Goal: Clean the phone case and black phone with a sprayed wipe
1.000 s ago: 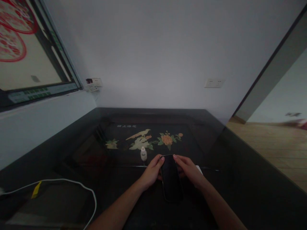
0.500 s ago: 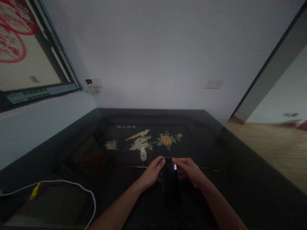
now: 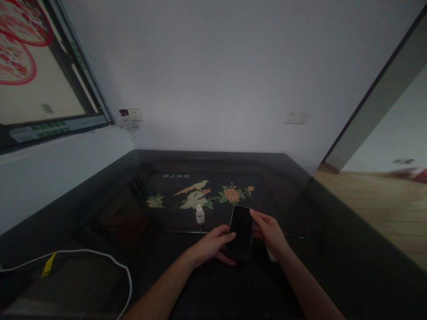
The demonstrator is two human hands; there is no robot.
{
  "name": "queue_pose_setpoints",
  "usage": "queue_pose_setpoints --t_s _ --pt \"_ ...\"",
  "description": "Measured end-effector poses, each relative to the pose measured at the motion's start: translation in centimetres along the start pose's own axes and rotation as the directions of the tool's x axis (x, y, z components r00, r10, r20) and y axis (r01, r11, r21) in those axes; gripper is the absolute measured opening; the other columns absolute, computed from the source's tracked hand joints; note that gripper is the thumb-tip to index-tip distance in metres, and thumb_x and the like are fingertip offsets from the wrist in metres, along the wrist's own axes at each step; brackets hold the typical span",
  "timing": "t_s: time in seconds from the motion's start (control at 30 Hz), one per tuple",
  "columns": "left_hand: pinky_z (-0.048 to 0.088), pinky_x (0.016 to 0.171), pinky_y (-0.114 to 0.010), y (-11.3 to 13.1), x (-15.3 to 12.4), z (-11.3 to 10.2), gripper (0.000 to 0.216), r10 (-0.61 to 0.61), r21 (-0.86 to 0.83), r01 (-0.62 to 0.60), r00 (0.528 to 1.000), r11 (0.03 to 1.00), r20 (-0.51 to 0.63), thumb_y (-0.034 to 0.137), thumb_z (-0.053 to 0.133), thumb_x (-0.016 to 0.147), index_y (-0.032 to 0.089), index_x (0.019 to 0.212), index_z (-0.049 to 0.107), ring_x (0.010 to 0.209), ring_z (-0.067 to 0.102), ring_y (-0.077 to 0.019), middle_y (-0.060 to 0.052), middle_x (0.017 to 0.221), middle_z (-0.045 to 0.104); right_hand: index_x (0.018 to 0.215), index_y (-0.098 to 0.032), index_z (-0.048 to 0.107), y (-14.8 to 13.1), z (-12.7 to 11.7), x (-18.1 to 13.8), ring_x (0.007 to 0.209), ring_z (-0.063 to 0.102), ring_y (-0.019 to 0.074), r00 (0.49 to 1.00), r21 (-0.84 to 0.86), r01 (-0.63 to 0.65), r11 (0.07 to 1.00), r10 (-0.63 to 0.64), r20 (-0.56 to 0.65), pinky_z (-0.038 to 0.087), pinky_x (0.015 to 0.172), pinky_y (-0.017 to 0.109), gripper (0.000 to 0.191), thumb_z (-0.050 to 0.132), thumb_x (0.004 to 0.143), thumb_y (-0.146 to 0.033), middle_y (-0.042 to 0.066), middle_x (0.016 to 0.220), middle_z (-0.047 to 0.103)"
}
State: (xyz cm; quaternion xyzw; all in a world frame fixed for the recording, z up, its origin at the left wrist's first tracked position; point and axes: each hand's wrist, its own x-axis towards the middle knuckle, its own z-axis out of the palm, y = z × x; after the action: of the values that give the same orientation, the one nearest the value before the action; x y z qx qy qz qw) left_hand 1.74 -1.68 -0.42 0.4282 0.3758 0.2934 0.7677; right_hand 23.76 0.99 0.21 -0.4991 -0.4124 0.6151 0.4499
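Observation:
A black smartphone (image 3: 240, 233) is held up above the dark table, its dark screen facing me. My left hand (image 3: 213, 244) grips its left edge, thumb on the front and fingers beneath. At the upper right corner, my right hand (image 3: 268, 229) pinches the phone between thumb and fingers; its lower fingers are partly hidden behind the phone. A small white object (image 3: 271, 255) shows under my right wrist, too covered to make out. Just beyond my left hand stands a small clear bottle (image 3: 200, 217) with a white cap, upright on the table.
The dark glossy table (image 3: 110, 284) bears a bird-and-flower picture (image 3: 231, 194). A white cable (image 3: 100, 254) with a yellow tag (image 3: 49, 265) curves across its left side. Wall sockets (image 3: 297, 117) sit behind, a window (image 3: 43, 89) is at left, and wooden floor (image 3: 360, 200) lies at right.
The phone has risen away from me and tilted, its top leaning right. My left hand has slid lower along its edge, and my right hand has shifted slightly up and right.

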Motion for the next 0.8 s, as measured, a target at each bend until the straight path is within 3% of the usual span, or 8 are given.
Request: queue_pose_setpoints --t_s 0.07,0.17,0.27,0.37,0.6,0.73,0.8 --pt "0.061 0.083 -0.044 0.2 -0.6 0.0 0.049 0.006 -0.034 -0.002 0.995 0.999 0.099 0.046 0.082 0.078 0.019 0.109 0.056 0.095 0.073 -0.0251 -0.009 0.105 0.070 0.108 -0.020 0.074 0.2 -0.3 0.3 0.080 0.077 0.0231 1.000 0.015 -0.009 1.000 0.009 -0.005 0.062 0.067 0.032 0.042 0.073 0.087 -0.056 0.010 0.102 0.080" --pt "0.058 0.092 -0.047 0.4 -0.9 -0.1 0.049 0.048 -0.072 -0.039 0.991 0.997 0.127 0.038 0.084 0.079 0.019 0.114 0.055 0.103 0.072 -0.0264 -0.010 0.108 0.070 0.106 -0.018 0.073 0.4 -0.5 0.4 0.088 0.077 0.0228 0.998 0.050 -0.048 0.998 0.045 0.053 0.062 0.073 0.031 0.043 0.072 0.088 -0.057 0.011 0.105 0.079" --pt "0.058 0.094 -0.048 0.6 -0.8 -0.3 0.048 0.088 -0.098 -0.082 0.994 0.992 0.065 0.038 0.084 0.080 0.019 0.113 0.055 0.104 0.072 -0.0269 -0.010 0.105 0.071 0.106 -0.015 0.071 0.3 -0.3 -0.1 0.095 0.077 0.0237 0.969 0.051 -0.115 0.992 0.101 0.226 0.062 0.082 0.034 0.044 0.073 0.089 -0.056 0.013 0.106 0.078" --pt "0.058 0.093 -0.046 0.5 -0.5 -0.5 0.049 0.117 -0.113 -0.118 0.993 0.987 -0.013 0.040 0.085 0.079 0.018 0.111 0.055 0.101 0.073 -0.0253 -0.009 0.102 0.071 0.120 -0.017 0.065 0.2 -0.1 -0.9 0.104 0.075 0.0256 0.909 0.018 -0.171 0.985 0.151 0.389 0.061 0.089 0.040 0.046 0.080 0.085 -0.045 0.012 0.115 0.076" --pt "0.059 0.085 -0.039 0.1 0.1 -0.9 0.050 0.155 -0.020 -0.157 0.986 0.987 -0.053 0.046 0.083 0.078 0.019 0.112 0.058 0.097 0.071 -0.0229 -0.009 0.106 0.070 0.137 -0.022 0.052 0.5 -0.3 -1.4 0.114 0.071 0.0256 0.872 0.030 -0.178 0.984 0.144 0.468 0.057 0.099 0.041 0.067 0.086 0.080 -0.032 0.011 0.124 0.072" --pt "0.055 0.067 -0.026 0.5 0.0 -0.9 0.045 0.240 0.123 -0.228 0.966 0.966 -0.091 0.047 0.082 0.077 0.018 0.105 0.062 0.085 0.067 -0.0180 -0.005 0.096 0.067 0.138 -0.022 0.050 0.4 -0.2 -1.4 0.112 0.072 0.0253 0.854 0.019 -0.180 0.983 0.147 0.498 0.055 0.101 0.041 0.072 0.088 0.078 -0.034 0.010 0.120 0.074" --pt "0.054 0.062 -0.025 0.7 -0.1 -0.8 0.045 0.234 0.142 -0.218 0.967 0.966 -0.104 0.049 0.082 0.076 0.017 0.102 0.063 0.078 0.066 -0.0167 -0.004 0.090 0.064 0.137 -0.022 0.050 0.4 -0.2 -1.4 0.110 0.073 0.0257 0.853 0.010 -0.174 0.985 0.145 0.502 0.055 0.100 0.042 0.072 0.088 0.077 -0.036 0.010 0.117 0.074"
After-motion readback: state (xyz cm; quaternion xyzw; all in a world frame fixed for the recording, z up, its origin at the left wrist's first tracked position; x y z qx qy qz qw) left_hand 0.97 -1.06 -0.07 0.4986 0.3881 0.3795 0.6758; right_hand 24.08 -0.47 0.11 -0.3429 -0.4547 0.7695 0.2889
